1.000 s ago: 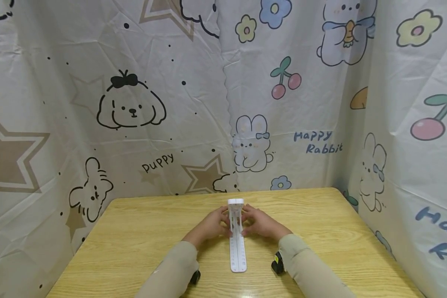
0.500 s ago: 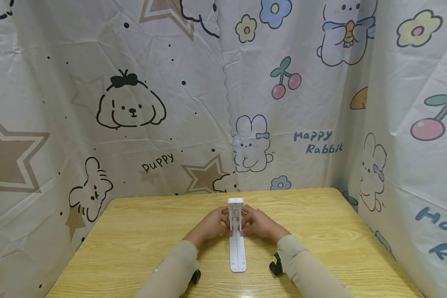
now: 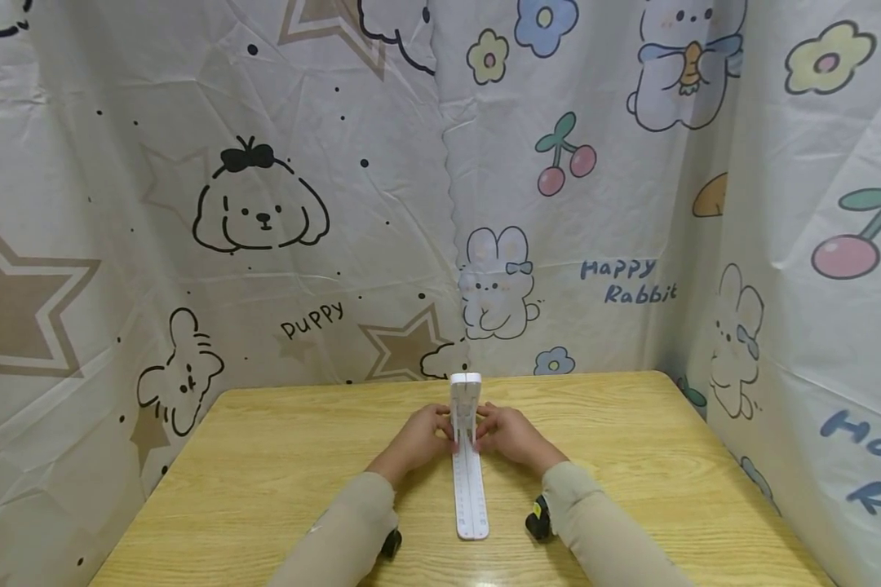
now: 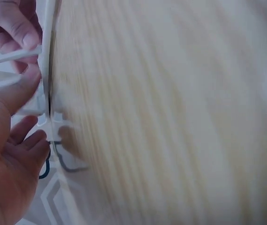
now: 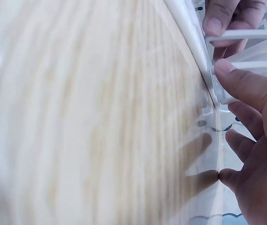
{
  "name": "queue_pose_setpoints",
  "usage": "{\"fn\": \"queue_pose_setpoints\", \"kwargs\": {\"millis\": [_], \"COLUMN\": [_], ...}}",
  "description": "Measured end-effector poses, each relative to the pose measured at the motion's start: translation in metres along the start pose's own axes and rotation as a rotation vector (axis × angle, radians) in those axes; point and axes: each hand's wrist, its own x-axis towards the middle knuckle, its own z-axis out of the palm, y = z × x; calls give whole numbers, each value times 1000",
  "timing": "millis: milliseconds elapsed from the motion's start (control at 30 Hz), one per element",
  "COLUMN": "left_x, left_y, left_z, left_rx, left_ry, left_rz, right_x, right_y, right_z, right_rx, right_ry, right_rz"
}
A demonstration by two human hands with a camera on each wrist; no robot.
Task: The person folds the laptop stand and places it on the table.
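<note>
A white folding stand [image 3: 471, 497] lies with its long slotted base on the table, pointing toward me. Its upper part [image 3: 466, 391] is raised at the far end, propped by thin side struts. My left hand [image 3: 420, 438] pinches the left side of it near the struts. From the other side my right hand [image 3: 515, 434] pinches the right strut at its lower end. In the left wrist view the thumb [image 4: 28, 79] lies against a white strut, the other fingers behind. The right wrist view has the thumb [image 5: 239, 82] pressed at a strut's lower end, with the lower fingers spread.
The wooden table [image 3: 286, 456] spreads out around the stand. A printed curtain [image 3: 382, 204] hangs behind the table's far edge and along the right side. Black wrist cameras sit under both sleeves, the right one [image 3: 538, 518] close to the tabletop.
The stand's upper part has risen, its top end now higher in view and past the table's far edge. Both hands stay at its sides, fingertips slightly farther along.
</note>
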Motion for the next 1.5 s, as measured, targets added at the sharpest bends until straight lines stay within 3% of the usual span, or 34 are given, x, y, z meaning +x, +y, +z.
{"fn": "queue_pose_setpoints", "kwargs": {"millis": [300, 700, 867, 1000, 1100, 1233, 1500], "left_x": [6, 11, 11, 11, 11, 11, 14], "left_y": [3, 3, 7, 9, 11, 12, 3], "left_z": [3, 8, 8, 6, 5, 5, 7], "left_rx": [50, 38, 75, 116, 79, -1, -175], "left_ry": [87, 158, 182, 221, 239, 253, 249], "left_rz": [24, -5, -54, -107, -151, -172, -59], "right_x": [8, 11, 12, 14, 15, 15, 16], "right_y": [3, 4, 0, -5, -10, -12, -6], "right_z": [4, 7, 7, 5, 4, 3, 2], "right_rx": [-7, -21, -120, -197, -181, -109, 70], "right_ry": [77, 120, 170, 214, 239, 249, 220], "right_rz": [4, -4, 45, 148, 218, 206, 123]}}
